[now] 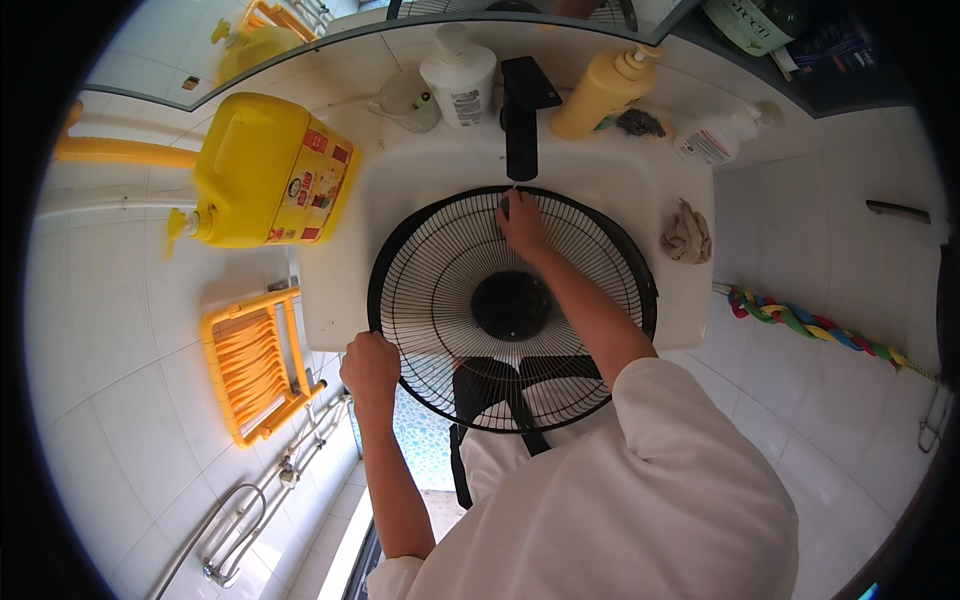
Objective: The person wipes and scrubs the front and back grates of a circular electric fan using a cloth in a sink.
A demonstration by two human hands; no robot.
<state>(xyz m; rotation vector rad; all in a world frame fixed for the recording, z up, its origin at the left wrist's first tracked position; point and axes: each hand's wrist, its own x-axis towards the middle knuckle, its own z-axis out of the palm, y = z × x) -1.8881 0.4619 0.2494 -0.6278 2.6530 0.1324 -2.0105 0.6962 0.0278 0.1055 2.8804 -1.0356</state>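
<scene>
A round black wire fan grille [442,300] with a solid black hub [511,306] lies tilted over the white sink [330,300], its near edge reaching past the sink's front. My left hand [370,366] is closed around the grille's rim at the lower left. Near the far rim, just below the black faucet [522,142], my right hand [522,221] presses on the wires. A small dark thing, mostly hidden, shows between its fingers. A thin streak of water seems to come from the spout onto the grille there.
Along the sink's back stand a glass mug [409,101], a white pump bottle [461,86], a yellow-orange pump bottle [600,94] and a dark scouring pad [640,123]. A yellow jug [262,172] stands left; a crumpled cloth [687,234] lies right.
</scene>
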